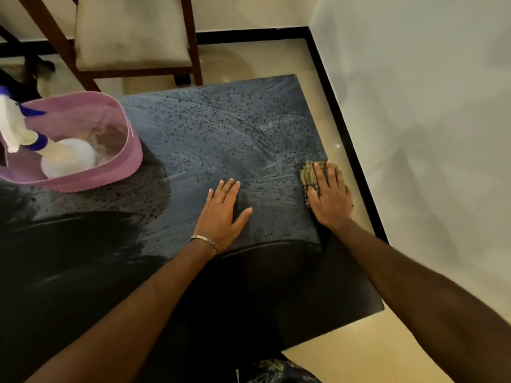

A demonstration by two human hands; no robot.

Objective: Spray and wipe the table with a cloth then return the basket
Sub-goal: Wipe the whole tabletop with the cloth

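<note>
A pink perforated basket [83,139] sat on the left part of the dark speckled tabletop [210,139], partly cut off by the picture's left edge. Inside it stood a spray bottle [55,153] with a pale, translucent rounded body, a white trigger head and blue fittings, leaning toward the left; a brownish patch showed through the basket's floor beside the bottle, too blurred to identify. Nothing else could be made out in the basket.

The checked cloth [311,175] lay at the tabletop's right edge, well apart from the basket. The right hand [329,197] pressed flat on top of it, fingers straight and slightly spread, covering most of the fabric so that only its far and left margins showed. The left hand [224,214] rested palm down on the bare tabletop to the left of the cloth, fingers extended and thumb angled out, holding nothing; a thin metal bracelet [206,241] circled its wrist.

Pale curved streaks marked the tabletop's far half. A wooden chair [132,31] with a beige cushion stood on the tiled floor [276,59] beyond the tabletop, near a white wall [414,78].
</note>
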